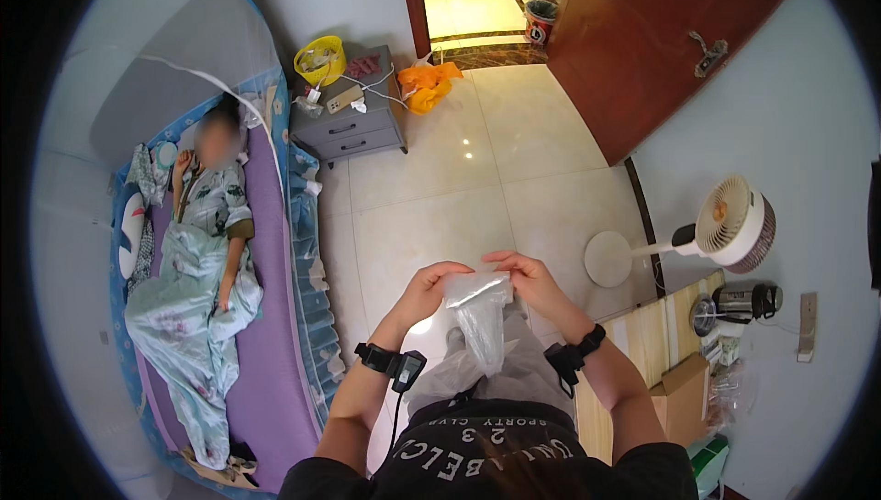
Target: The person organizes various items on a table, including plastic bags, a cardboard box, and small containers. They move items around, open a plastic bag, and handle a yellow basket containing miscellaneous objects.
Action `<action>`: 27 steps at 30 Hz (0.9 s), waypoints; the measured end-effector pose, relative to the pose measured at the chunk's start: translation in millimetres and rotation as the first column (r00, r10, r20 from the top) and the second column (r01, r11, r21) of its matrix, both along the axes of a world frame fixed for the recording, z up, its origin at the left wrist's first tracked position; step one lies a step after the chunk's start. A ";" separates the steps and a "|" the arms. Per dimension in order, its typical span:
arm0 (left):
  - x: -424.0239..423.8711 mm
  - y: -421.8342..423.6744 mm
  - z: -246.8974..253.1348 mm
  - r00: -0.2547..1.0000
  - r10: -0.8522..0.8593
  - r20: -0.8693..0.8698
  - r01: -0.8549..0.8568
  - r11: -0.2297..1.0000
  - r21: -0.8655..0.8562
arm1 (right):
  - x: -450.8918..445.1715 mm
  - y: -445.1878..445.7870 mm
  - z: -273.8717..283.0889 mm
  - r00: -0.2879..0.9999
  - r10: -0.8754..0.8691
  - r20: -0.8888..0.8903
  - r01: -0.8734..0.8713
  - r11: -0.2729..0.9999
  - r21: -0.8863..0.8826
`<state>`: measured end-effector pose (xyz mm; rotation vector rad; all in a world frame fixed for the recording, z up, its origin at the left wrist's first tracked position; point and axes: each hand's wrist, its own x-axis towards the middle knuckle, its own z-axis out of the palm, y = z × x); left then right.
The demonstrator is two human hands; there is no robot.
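Note:
A clear plastic bag [480,321] hangs between my two hands, in front of my legs. My left hand [430,288] pinches its upper edge at one corner. At the opposite corner my right hand [526,278] grips the same edge, with its index finger reaching over the top. The bag's upper edge is stretched nearly level and its body narrows downward. Whether anything lies inside the bag, I cannot tell. Each of my wrists wears a black strap with a small device.
A person [213,218] lies on the netted bed [265,390] at left. A grey nightstand [351,130] and an orange bag [428,84] stand ahead. At right are a white fan [729,221], a wooden board surface [619,348] and a cardboard box [678,400]. The door [654,39] is open.

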<state>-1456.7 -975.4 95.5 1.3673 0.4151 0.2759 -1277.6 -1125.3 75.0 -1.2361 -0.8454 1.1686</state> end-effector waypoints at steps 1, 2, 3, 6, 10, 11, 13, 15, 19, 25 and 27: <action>12.3 20.9 -3.5 1.000 -0.012 0.024 0.010 0.996 0.086 | 10.4 17.1 11.8 0.980 -0.054 -0.192 0.044 0.997 -0.057; 24.6 42.4 -7.9 0.999 -0.025 0.048 0.017 0.985 0.172 | 21.0 33.6 26.2 0.921 -0.114 -0.372 0.073 0.990 -0.123; 41.9 60.4 -8.9 0.996 -0.043 0.075 0.022 0.967 0.255 | 35.9 48.2 33.2 0.829 -0.183 -0.528 0.092 0.977 -0.193; 104.9 106.9 -7.7 0.996 -0.032 0.079 -0.015 0.849 0.528 | 88.7 100.6 12.4 0.880 -0.010 -0.474 -0.133 0.955 -0.266; 175.3 176.8 -10.4 0.997 0.023 0.070 -0.049 0.914 0.402 | 165.8 185.7 1.2 0.975 0.090 -0.202 -0.158 0.924 -0.348; 193.7 185.8 -8.2 0.990 0.126 0.068 -0.136 0.976 0.171 | 188.6 206.2 -2.1 0.985 0.072 -0.158 -0.121 0.938 -0.325; 218.8 210.8 -7.4 0.984 0.175 0.027 -0.171 0.980 -0.103 | 217.5 244.5 -8.4 0.998 -0.006 -0.068 -0.010 0.973 -0.231; 244.2 246.1 -20.2 0.996 0.086 0.010 -0.084 0.985 -0.150 | 242.3 295.8 -19.2 0.993 -0.116 0.021 0.117 0.991 -0.056; 294.0 313.0 -42.5 0.926 0.270 -0.264 -0.309 0.944 -0.115 | 282.7 378.7 -30.0 0.868 -0.123 0.480 -0.009 0.965 0.262; 360.0 443.9 -80.6 0.895 0.445 -0.031 -0.439 0.865 -0.243 | 346.0 494.3 -48.9 0.947 0.219 -0.234 -0.251 0.961 -0.117; 381.4 486.1 -92.6 0.909 0.416 0.018 -0.411 0.902 -0.131 | 365.8 538.1 -36.5 0.844 0.006 -0.536 -0.189 0.939 -0.288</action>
